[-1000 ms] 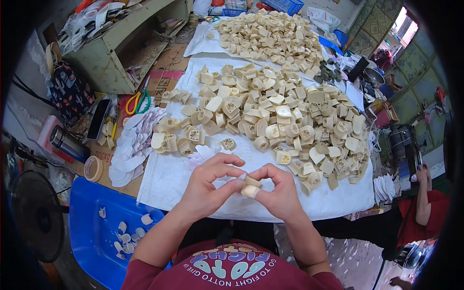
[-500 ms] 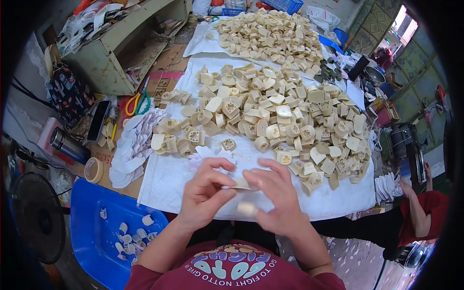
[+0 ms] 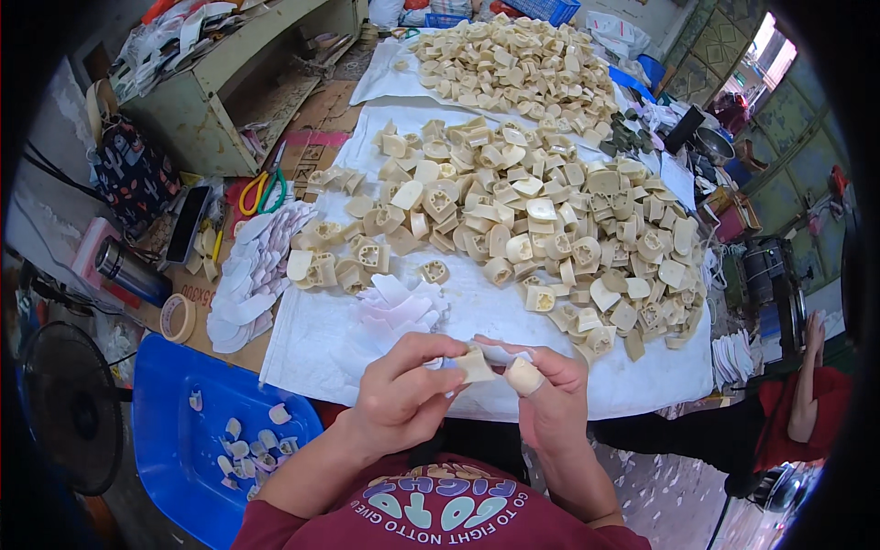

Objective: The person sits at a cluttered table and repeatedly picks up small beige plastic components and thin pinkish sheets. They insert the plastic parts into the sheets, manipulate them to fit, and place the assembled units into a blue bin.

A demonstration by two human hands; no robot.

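Close to my body, over the near edge of the white cloth (image 3: 307,353), my two hands are nearly together. My left hand (image 3: 403,390) pinches a small cream block shaped like a shoe heel (image 3: 474,366) between thumb and fingers. A thin white piece (image 3: 498,352) is gripped in my right hand (image 3: 555,394), beside the block. On my right thumb sits a beige cover (image 3: 524,376), perhaps a finger cot or tape. Just beyond my left hand lies a fanned stack of pale pinkish-white cut pieces (image 3: 399,307). Heaps of similar cream blocks (image 3: 495,202) spread beyond.
At lower left stands a blue tub (image 3: 170,412) with several small pieces inside. White cutouts (image 3: 247,284), scissors (image 3: 268,188), a tape roll (image 3: 177,318), a phone (image 3: 187,225) and a flask (image 3: 133,272) lie left. A fan (image 3: 73,412) stands nearby. Another person (image 3: 797,412) is at right.
My hands have shifted slightly down and right, uncovering the stack of pale pieces. The cream block is now tilted into clear view, and the right thumb has come up against the white piece.
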